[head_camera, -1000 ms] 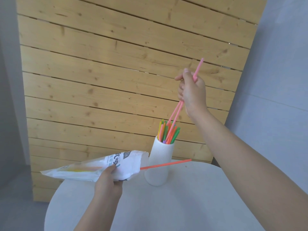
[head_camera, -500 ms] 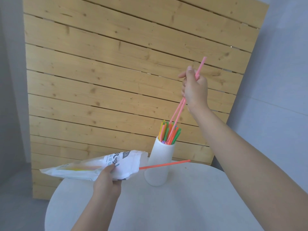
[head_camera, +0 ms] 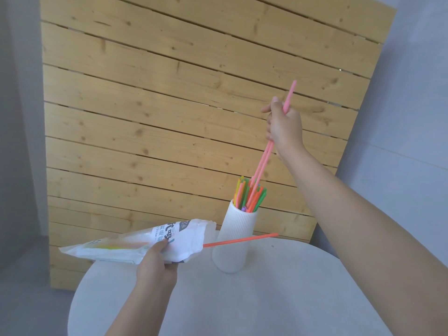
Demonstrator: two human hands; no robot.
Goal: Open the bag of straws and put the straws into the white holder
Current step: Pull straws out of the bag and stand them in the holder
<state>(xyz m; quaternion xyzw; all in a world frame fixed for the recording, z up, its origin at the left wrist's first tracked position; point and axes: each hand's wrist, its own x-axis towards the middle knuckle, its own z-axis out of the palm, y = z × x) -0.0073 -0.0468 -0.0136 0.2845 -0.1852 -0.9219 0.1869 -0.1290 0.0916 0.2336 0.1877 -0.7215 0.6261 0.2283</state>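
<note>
Right hand (head_camera: 284, 128) is pinching pink straws (head_camera: 263, 161) over the white holder (head_camera: 234, 241), left hand (head_camera: 156, 265) is gripping the bag (head_camera: 135, 243) with an orange straw (head_camera: 240, 239) poking out.

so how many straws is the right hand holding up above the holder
2 pink straws, side by side in the right hand, their lower ends reaching among the straws in the white holder. The fist could hide another.
</note>
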